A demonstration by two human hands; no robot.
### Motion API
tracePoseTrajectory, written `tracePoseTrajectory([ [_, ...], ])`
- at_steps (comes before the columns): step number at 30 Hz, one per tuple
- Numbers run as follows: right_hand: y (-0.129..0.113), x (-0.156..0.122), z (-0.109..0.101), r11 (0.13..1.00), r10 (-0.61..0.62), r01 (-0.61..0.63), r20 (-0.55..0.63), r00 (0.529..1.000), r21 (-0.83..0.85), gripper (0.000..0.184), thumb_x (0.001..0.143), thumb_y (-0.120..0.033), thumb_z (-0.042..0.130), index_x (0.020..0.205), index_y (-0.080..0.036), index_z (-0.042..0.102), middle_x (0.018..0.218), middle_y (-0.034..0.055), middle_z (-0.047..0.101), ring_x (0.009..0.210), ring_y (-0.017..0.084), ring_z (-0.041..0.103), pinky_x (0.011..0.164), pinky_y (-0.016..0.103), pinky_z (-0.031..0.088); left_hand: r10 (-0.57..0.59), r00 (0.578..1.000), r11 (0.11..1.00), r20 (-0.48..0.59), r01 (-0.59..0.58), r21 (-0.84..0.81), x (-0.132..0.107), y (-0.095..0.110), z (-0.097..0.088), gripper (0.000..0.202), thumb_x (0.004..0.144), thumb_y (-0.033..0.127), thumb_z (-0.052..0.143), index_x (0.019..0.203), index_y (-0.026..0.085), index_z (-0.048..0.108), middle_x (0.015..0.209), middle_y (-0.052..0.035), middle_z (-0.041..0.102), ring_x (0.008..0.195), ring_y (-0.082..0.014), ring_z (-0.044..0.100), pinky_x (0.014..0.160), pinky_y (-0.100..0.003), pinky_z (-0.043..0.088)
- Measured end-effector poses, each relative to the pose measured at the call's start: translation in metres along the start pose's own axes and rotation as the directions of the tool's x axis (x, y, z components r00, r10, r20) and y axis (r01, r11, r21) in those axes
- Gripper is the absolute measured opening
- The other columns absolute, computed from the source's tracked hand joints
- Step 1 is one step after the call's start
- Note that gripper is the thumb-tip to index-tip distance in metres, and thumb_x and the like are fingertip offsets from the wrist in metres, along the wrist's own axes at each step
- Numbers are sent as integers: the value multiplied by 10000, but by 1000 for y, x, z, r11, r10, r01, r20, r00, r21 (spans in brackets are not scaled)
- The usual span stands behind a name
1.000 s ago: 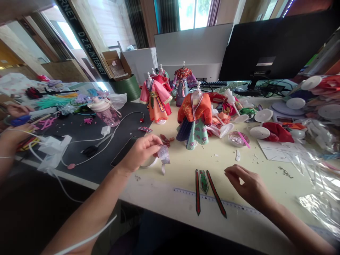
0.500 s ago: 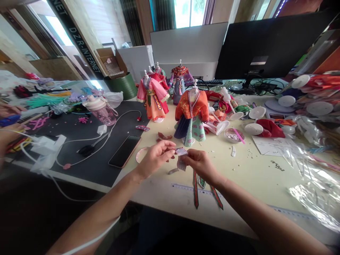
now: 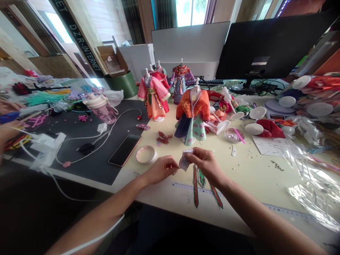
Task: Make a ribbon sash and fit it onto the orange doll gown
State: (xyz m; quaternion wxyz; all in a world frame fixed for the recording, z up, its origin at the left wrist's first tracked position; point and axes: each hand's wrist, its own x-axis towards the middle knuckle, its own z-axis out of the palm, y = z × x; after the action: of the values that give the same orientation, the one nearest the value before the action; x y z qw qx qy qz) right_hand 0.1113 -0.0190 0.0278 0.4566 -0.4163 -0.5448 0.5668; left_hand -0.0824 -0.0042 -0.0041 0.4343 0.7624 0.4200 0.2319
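Observation:
My right hand [image 3: 205, 161] pinches a small pale lilac strip [image 3: 184, 162], thin and bent, which hangs from its thumb and fingertips. At the strip's lower left edge, the fingertips of my left hand [image 3: 164, 169] are closed together. Whether it is cloth or paper I cannot tell. Under my right hand lie narrow green-and-red trim strips [image 3: 196, 187] and a green pointed piece [image 3: 202, 179]. Just beyond the hands stands a miniature dress form in an orange jacket [image 3: 192, 104] and a blue and mint skirt [image 3: 195, 131]. A roll of tape [image 3: 146, 154] rests left of my hands.
Left are a phone [image 3: 124, 149], scissors [image 3: 89, 147], a pink bottle [image 3: 102, 108] and a white power strip [image 3: 47, 148]. More dressed forms [image 3: 152, 94] stand behind. A ruler [image 3: 186, 187] lies along the front. Crinkled clear plastic [image 3: 316, 198] covers the right; another person's hand [image 3: 10, 131] is far left.
My left hand has moved down from the strip's upper end to its lower edge, uncovering the tape roll and a brown-red scrap. My right hand has lifted the strip slightly.

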Motion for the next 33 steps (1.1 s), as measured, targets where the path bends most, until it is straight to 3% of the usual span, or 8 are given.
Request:
tracePoseTrajectory([
  [6, -6, -7, -36, 989, -142, 124, -259, 955, -83, 236, 796, -393, 610, 776, -161, 650, 693, 32, 679, 625, 135, 623, 648, 313, 534, 29, 991, 984, -130, -5, 178, 4, 5, -28, 137, 797, 182, 531, 796, 180, 667, 831, -20, 628, 725, -124, 590, 631, -223, 472],
  [10, -1, -13, -66, 981, -185, 149, -395, 900, -121, 162, 767, -367, 659, 764, -206, 672, 705, 25, 689, 632, 142, 621, 628, 310, 534, 230, 918, 817, -323, -2, 576, 27, -6, -60, 198, 816, 158, 477, 810, 190, 672, 847, -26, 666, 807, -154, 608, 765, -274, 478],
  [14, 8, -15, -80, 987, -161, 146, -489, 857, -68, 118, 758, -349, 680, 771, -232, 686, 718, 21, 694, 651, 151, 624, 661, 321, 536, 215, 925, 756, -314, 46, 653, 50, -15, -81, 237, 787, 130, 491, 925, 175, 679, 919, -65, 697, 887, -222, 617, 831, -348, 453],
  [21, 16, -18, -81, 991, -125, 127, -475, 871, -27, 179, 765, -359, 680, 792, -182, 681, 698, 26, 684, 645, 144, 622, 660, 312, 535, 165, 952, 702, -257, 70, 709, 52, -14, -88, 250, 816, 180, 484, 957, 193, 689, 915, -69, 719, 884, -249, 640, 807, -365, 454],
  [25, 15, -19, -79, 992, -112, 122, -412, 904, -1, 194, 810, -358, 627, 804, -168, 663, 718, 34, 687, 652, 149, 641, 680, 332, 552, 187, 930, 721, -315, 88, 687, 39, 6, -69, 232, 844, 206, 466, 832, 176, 695, 904, -84, 716, 908, -252, 628, 877, -397, 433],
  [29, 16, -20, -77, 988, -153, 135, -404, 902, -71, 203, 847, -345, 568, 837, -163, 657, 736, 41, 687, 638, 145, 639, 647, 329, 557, -50, 969, 994, -241, 72, 81, 22, 44, -24, 223, 844, 339, 562, 933, 172, 679, 912, -58, 718, 850, -205, 655, 789, -321, 501],
  [31, 17, -22, -72, 939, -302, 183, -440, 846, -291, 179, 864, -313, 541, 861, -173, 652, 746, 40, 685, 655, 150, 639, 639, 328, 550, -129, 991, 924, -44, 104, -367, 18, 60, 1, 306, 849, 380, 575, 1027, 145, 659, 978, -84, 711, 909, -212, 659, 856, -343, 496],
  [33, 16, -24, -65, 743, -531, 264, -302, 792, -614, 149, 868, -260, 529, 878, -179, 653, 789, 55, 690, 736, 176, 643, 692, 357, 542, -163, 977, 674, 137, 211, -708, 21, 70, 20, 427, 881, 453, 522, 1146, 130, 608, 1137, -119, 661, 1036, -225, 626, 954, -368, 453],
])
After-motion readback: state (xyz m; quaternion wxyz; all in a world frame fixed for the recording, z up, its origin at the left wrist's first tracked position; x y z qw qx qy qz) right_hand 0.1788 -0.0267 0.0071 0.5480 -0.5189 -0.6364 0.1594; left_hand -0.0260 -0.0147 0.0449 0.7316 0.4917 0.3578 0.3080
